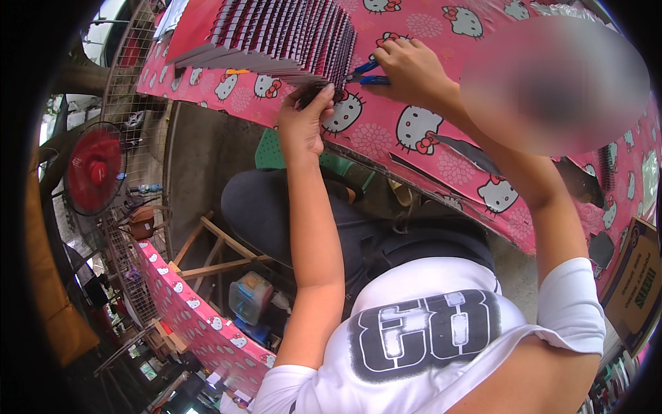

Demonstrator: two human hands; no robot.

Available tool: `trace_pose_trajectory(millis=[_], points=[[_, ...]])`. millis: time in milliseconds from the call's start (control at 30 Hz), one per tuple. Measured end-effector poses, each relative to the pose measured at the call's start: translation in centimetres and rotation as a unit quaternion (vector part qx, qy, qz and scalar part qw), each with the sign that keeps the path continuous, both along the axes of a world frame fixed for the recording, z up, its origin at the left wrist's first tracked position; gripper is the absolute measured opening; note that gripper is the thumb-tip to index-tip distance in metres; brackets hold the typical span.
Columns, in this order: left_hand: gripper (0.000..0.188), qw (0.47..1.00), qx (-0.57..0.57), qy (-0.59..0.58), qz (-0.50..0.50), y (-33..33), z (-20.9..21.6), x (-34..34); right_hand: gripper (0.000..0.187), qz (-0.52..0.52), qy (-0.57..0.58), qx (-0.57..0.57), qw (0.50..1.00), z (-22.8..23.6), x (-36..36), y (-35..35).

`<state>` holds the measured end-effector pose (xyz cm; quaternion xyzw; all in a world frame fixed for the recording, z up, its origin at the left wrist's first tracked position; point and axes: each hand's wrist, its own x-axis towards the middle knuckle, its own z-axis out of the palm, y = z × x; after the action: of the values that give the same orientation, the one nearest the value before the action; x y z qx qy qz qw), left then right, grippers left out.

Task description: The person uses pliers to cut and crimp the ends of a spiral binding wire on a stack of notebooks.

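A row of spiral-bound notebooks [279,38] with red covers and dark coil bindings lies fanned along the far left of the table. At the near right corner of the row, my left hand [302,123] is closed, thumb and fingers pinching the end of a coil binding. My right hand [412,72] grips blue-handled pliers [374,80] from the right. The tool's jaws point left and reach the coil ends beside my left fingertips. The exact bite of the jaws is too small to make out.
A torn pink patterned cover [372,138] lies over the table. Below its front edge is a green stool [269,152]. To the left stand a red fan [95,168], a wire grid [138,76] and a second pink-covered surface [186,310]. A cardboard box [629,286] stands at right.
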<state>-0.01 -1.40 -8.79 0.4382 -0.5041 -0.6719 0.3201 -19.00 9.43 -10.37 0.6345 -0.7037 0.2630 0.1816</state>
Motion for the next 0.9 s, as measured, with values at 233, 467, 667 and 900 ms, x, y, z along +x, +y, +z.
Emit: trace_pose_trajectory(millis=[233,467,667,900], points=[[0.043,0.999,0.018,0.004,0.029,-0.4,-1.2,0.8,0.042,-0.034,-0.122,0.258,0.958,1.8,1.5,0.0],[0.041,0.999,-0.016,-0.038,0.014,0.5,-1.2,-0.3,0.041,-0.002,-0.054,0.13,0.99,-0.4,1.1,-0.8],[0.042,0.999,0.035,-0.014,0.015,-0.3,-1.6,0.9,0.043,-0.031,-0.091,0.204,0.974,0.4,0.9,0.3],[0.036,0.999,-0.005,-0.037,-0.019,0.7,-1.5,-0.4,0.039,-0.006,-0.045,0.161,0.986,-0.5,1.1,-0.9]])
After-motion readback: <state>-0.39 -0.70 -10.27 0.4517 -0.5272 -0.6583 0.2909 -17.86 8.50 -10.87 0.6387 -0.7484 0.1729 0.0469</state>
